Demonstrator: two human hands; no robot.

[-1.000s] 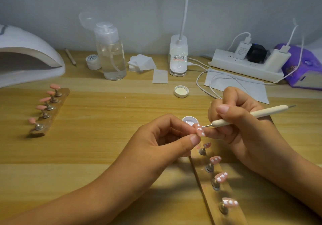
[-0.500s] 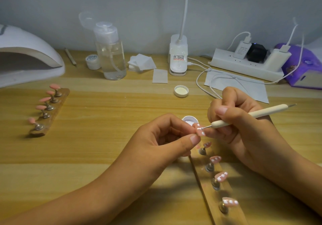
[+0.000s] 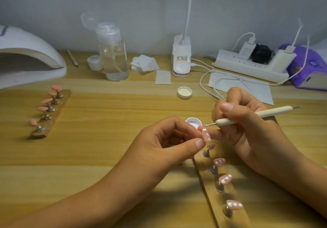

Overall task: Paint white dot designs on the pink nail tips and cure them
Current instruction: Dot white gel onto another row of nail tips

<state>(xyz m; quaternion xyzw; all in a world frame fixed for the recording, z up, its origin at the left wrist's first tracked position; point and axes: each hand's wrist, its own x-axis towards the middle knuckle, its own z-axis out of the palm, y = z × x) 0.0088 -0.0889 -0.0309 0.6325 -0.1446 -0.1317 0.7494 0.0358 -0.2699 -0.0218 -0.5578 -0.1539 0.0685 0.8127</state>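
My left hand [image 3: 169, 139] pinches a pink nail tip [image 3: 206, 135] that carries white dots along one edge. My right hand [image 3: 247, 121] grips a cream dotting tool [image 3: 247, 117]; its metal ball tip hovers just above the held nail tip. Behind the fingers sits a small white paint pot [image 3: 192, 121], partly hidden. A wooden holder [image 3: 217, 201] at lower right carries several pink tips with white dots. A second wooden holder [image 3: 51, 114] at left carries several plain pink tips. The white curing lamp [image 3: 30, 58] stands at far left.
A clear pump bottle [image 3: 113, 56], a small white jar [image 3: 94, 62], white wipes [image 3: 145, 63], a loose white cap [image 3: 184, 92], a lamp base [image 3: 181, 58], a power strip [image 3: 253, 65] with cables and a purple pack [image 3: 307, 66] line the back of the wooden table.
The dotting tool's tip has lifted slightly off the held nail tip. Both hands stay in nearly the same place.
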